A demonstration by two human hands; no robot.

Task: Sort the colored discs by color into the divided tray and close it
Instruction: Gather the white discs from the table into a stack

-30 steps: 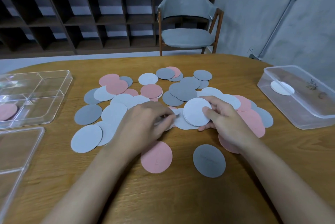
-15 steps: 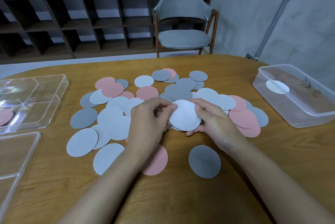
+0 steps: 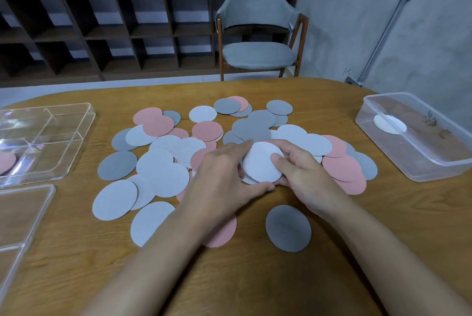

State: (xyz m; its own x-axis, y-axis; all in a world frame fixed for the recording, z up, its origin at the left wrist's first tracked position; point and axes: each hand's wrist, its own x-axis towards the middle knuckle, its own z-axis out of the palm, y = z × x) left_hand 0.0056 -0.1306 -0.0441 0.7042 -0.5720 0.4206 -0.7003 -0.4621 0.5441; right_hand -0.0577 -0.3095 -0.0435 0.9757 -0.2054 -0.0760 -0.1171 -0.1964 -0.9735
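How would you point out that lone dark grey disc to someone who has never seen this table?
Find the wooden table and the big pile of discs at its middle. Just toward the person from the pile, below the right hand, lies the dark grey disc. Unlike its neighbours, it overlaps no other disc and lies alone on bare wood.

Pink, grey and white discs (image 3: 163, 162) are lying scattered and overlapping mid-desk (image 3: 255, 280), with one grey disc (image 3: 288, 228) lying alone nearer. Both hands are gripping a stack of white discs (image 3: 261, 162). The clear divided tray (image 3: 63, 121) is sitting open at far left, holding a pink disc (image 3: 6, 163). Its clear lid (image 3: 23, 213) is lying just nearer.
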